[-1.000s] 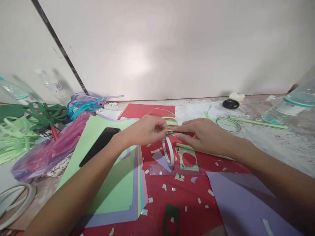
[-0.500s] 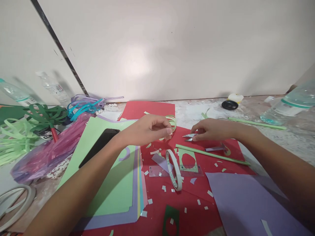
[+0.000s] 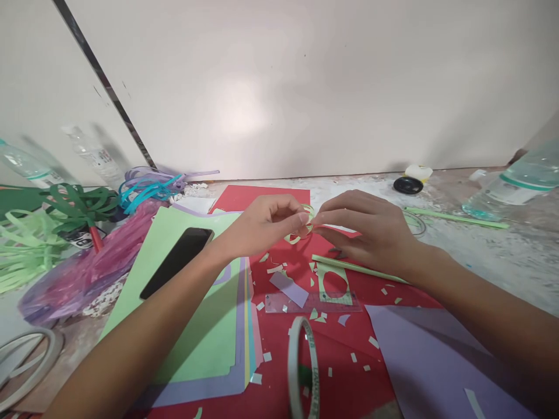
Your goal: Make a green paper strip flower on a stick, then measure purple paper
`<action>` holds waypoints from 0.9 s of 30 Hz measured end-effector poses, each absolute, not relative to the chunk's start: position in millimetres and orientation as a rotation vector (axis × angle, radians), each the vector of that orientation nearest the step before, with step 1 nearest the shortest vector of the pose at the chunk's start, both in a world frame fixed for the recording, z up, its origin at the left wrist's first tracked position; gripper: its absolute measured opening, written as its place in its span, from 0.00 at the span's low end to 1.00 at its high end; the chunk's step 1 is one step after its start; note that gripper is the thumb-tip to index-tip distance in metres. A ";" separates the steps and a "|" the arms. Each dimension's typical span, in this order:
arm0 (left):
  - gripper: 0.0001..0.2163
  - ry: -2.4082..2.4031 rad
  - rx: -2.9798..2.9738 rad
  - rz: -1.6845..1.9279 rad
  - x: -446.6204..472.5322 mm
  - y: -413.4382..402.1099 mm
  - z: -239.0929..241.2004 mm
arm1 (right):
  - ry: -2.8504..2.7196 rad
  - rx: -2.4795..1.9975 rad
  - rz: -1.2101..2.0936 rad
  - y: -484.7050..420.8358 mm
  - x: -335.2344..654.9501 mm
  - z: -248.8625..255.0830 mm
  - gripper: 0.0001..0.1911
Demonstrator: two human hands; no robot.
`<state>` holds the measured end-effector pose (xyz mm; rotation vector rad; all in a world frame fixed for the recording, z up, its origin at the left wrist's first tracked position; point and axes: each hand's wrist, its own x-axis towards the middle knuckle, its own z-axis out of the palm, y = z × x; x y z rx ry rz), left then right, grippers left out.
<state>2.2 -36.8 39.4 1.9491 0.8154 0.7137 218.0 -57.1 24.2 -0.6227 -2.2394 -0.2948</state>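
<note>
My left hand (image 3: 277, 224) is closed in a pinch above the red sheet (image 3: 349, 326); what its fingertips hold is too small to make out. Pale green paper loops (image 3: 293, 238) show just behind and below those fingers. The fingertips of my right hand (image 3: 367, 230) meet the left ones, thumb and forefinger pressed together, and their contents are hidden. Under the right palm a dark bit of the scissors (image 3: 338, 253) peeks out. A narrow roll of tape (image 3: 293, 366) stands on its edge nearer to me, slightly blurred.
A clear ruler (image 3: 275, 304), a cut green card (image 3: 334, 285) and a rolled green paper stick (image 3: 353, 266) lie among scraps. Left are stacked paper (image 3: 196, 343), a phone (image 3: 177, 262) and paper tassels (image 3: 82, 203). Purple paper (image 3: 419, 349) and a bottle (image 3: 519, 186) are right.
My right hand has left the scissors on the sheet and moved left to meet my left hand's fingertips. The tape roll has rolled towards me and turned.
</note>
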 end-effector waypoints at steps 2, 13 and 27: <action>0.12 0.832 1.966 0.704 3.4 -38.2 39.3 | -2.207 -0.594 -0.347 -56.6 217.5 22.4 0.07; 0.11 0.824 1.939 0.663 7.6 -41.8 37.6 | -2.284 -0.804 -0.271 -61.9 217.2 20.2 0.09; 0.08 0.758 1.557 1.230 4.1 -23.5 24.9 | -2.063 -0.971 0.425 -48.4 216.8 29.2 0.05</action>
